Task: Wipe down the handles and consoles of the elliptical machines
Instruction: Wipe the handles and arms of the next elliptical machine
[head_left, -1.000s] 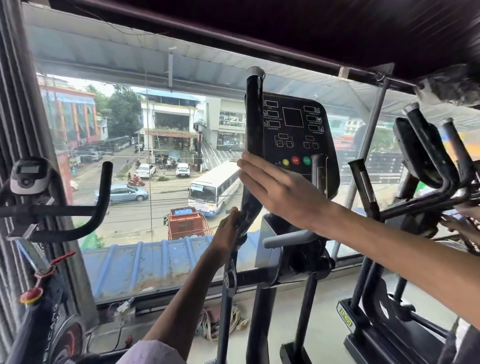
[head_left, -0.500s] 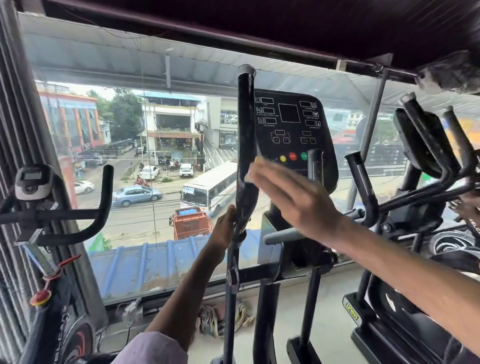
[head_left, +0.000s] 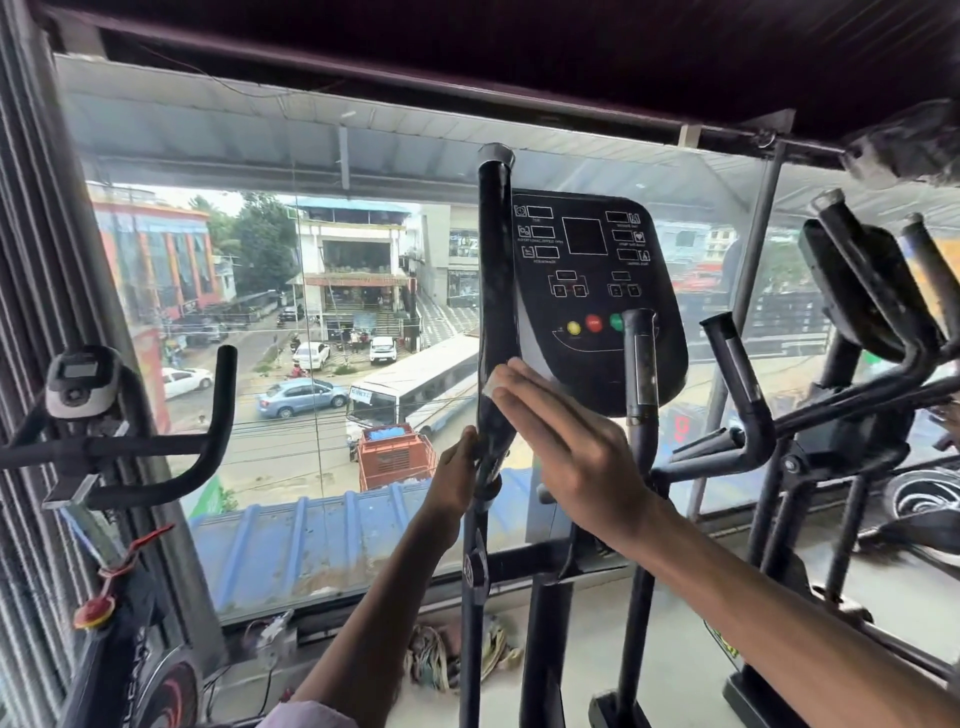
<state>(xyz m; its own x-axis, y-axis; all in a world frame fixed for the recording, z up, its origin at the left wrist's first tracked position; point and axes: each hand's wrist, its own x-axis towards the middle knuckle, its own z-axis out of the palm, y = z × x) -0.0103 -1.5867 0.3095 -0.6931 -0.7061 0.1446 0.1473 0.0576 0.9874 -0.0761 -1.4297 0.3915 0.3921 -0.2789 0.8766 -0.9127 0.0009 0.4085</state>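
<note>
Black handle (head_left: 493, 291) stands left of the console (head_left: 587, 291). Left hand (head_left: 457, 480) grips its lower part; right hand (head_left: 566, 447) presses a wipe (head_left: 491, 387) flat-fingered. Best to stroke its full length, keeping the steadying grip.

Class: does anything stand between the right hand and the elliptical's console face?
Nothing visible. The right hand lies flat by the tall black left handle, just below the black console, whose face is unobstructed.

big window (head_left: 311, 291), daylight, concrete floor (head_left: 675, 649)
</note>
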